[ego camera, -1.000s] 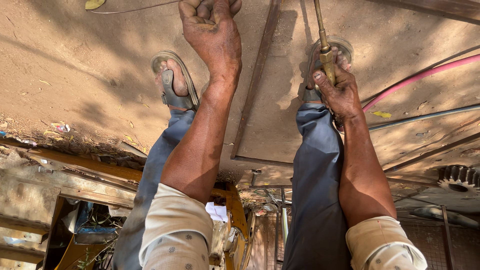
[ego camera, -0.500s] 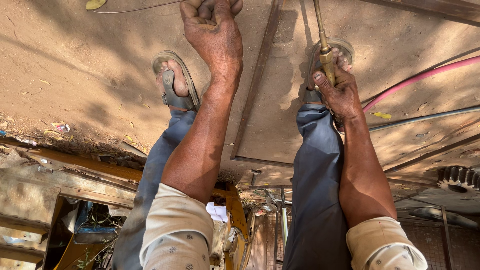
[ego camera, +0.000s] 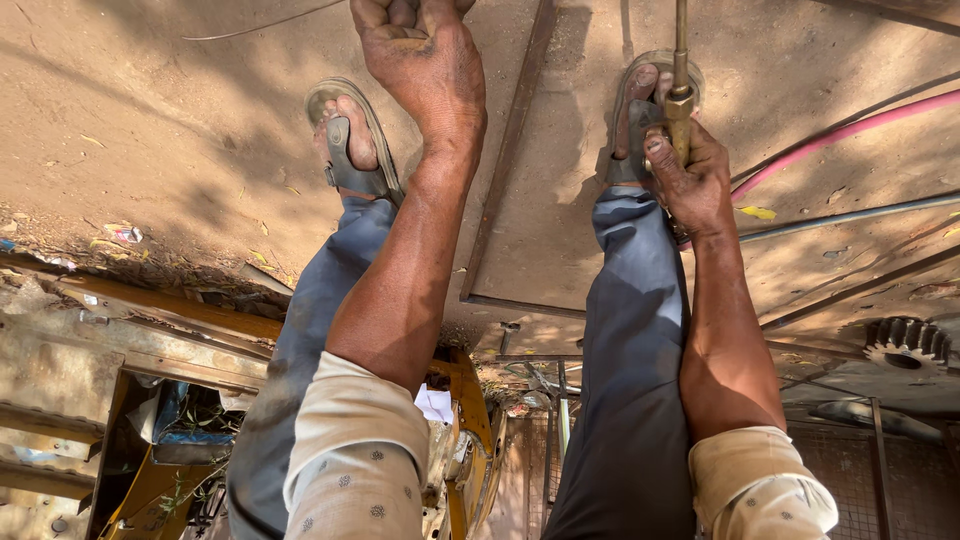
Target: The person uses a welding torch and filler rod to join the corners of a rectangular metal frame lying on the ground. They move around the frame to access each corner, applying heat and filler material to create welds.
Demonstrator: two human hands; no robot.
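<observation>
— While the view looks down past both arms, what does the right hand (ego camera: 690, 180) hold?
— Its fingers are wrapped tight round a brass torch (ego camera: 680, 95), just beside the right sandalled foot (ego camera: 632, 120).
— And the left hand (ego camera: 420, 60)?
— Curled shut at the top edge; what it holds I cannot tell. A pink hose (ego camera: 850, 130) runs right across the dirt.
</observation>
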